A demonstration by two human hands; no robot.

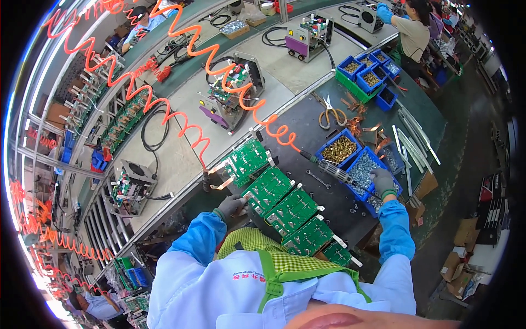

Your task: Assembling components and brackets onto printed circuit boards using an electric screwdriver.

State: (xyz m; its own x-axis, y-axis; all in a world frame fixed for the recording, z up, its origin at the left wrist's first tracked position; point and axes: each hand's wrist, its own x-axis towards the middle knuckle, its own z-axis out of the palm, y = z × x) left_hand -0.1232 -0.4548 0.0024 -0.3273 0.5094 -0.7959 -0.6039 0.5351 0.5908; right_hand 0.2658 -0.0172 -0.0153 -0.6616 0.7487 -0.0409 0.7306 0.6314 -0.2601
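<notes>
Several green circuit boards with metal tabs lie in a slanting row before me. My left hand, in a grey glove, is closed at the left edge of one board. My right hand, also gloved, is at a blue bin of small silver fasteners. Its fingers are curled, and whatever they hold is too small to make out. A power screwdriver on an orange coiled hose lies across the bins. Beside it sits a blue bin of brass-coloured screws.
A wrench and scissors lie on the dark table, near copper strips and metal bars. More blue bins stand farther back. Half-built devices sit on the line to the left; a co-worker stands far right.
</notes>
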